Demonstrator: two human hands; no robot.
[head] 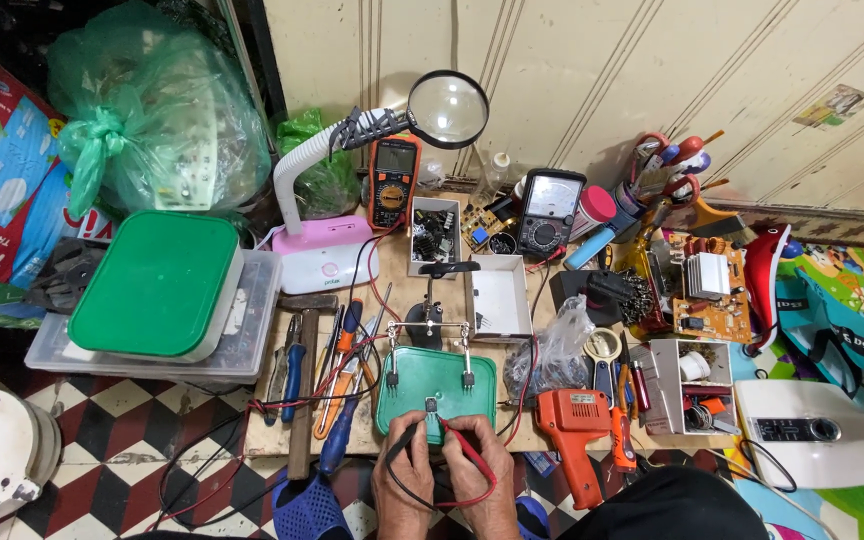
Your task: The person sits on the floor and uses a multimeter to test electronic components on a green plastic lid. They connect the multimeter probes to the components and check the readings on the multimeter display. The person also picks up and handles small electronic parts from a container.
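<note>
At bench edge, left hand (404,472) pinches black probe (414,432), right hand (482,470) red probe (460,432), apparently on small component (432,405); steady tips, wrists braced on green lid (437,375).

Light was bright & even, from above; shadows soft, short under tools on the desk (392,290). Mild glare on the magnifying glass (449,108) and green lid (157,283). Focus sharp throughout, no motion blur. Wide-angle lens bent lines w/ stretching at the edges.
</note>
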